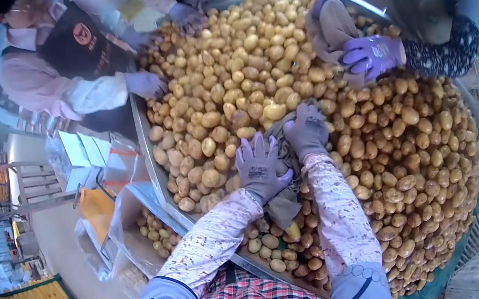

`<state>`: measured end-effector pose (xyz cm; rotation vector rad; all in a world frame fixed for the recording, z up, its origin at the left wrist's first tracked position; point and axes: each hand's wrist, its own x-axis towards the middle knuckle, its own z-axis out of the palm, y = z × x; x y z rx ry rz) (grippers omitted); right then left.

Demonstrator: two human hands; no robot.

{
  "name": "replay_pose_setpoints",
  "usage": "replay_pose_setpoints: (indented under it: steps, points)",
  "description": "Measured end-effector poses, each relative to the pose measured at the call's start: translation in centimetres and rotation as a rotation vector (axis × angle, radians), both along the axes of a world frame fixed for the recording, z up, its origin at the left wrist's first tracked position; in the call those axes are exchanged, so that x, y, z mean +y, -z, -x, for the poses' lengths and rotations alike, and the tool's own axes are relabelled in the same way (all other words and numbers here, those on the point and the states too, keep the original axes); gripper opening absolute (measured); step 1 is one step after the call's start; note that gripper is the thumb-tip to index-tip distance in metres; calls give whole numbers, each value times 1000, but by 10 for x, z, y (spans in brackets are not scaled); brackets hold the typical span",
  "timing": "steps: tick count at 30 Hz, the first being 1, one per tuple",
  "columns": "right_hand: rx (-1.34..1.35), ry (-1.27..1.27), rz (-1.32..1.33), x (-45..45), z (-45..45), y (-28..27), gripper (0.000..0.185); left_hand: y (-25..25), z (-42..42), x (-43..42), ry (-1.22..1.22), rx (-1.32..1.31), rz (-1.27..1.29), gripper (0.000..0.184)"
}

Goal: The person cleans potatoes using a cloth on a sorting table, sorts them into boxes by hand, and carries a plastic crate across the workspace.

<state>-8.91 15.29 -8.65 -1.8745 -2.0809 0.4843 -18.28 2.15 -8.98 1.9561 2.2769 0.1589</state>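
Observation:
A large heap of small yellow-brown potatoes (250,80) fills a metal-rimmed table in front of me. My left hand (262,171), in a grey-purple glove, lies with fingers spread against the potatoes and the left side of a grey cloth (283,208). Farther forward, my right hand (307,130) has its gloved fingers curled over the cloth's upper end, on top of the potatoes. The cloth hangs down between my two hands; part of it is hidden beneath them. To the right, the potatoes look darker and shinier.
Across the table, a co-worker's purple-gloved hand (372,55) holds a brown-grey cloth (334,31). At left, other people's gloved hands (145,84) reach the heap's edge. A plastic-lined box of potatoes (156,233) stands below the metal rim (152,176). White crates (468,295) are at right.

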Motion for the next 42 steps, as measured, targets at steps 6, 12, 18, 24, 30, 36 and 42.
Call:
replay_pose_setpoints:
  steps: [6, 12, 18, 24, 30, 36, 42]
  points:
    - [156, -142, -146, -84, -41, 35, 23, 16, 37, -53, 192, -212, -228, 74]
    - [1105, -25, 459, -155, -105, -51, 15, -4, 50, -126, -84, -852, -404, 70]
    - [940, -268, 192, -238, -111, -156, 16, -65, 52, -156, 162, -619, -704, 36]
    - [253, -325, -15, -261, -78, -27, 17, -8, 56, -169, -30, -82, 168, 114]
    - [10, -204, 4, -162, -19, 14, 24, 8, 61, -76, -29, -111, 49, 92]
    - [-169, -244, 380, -36, 24, -93, 31, 11, 58, 26, -121, -137, -5, 92]
    - [-58, -193, 338, -29, -1, -17, 31, 10, 54, 30, -196, -319, 73, 86]
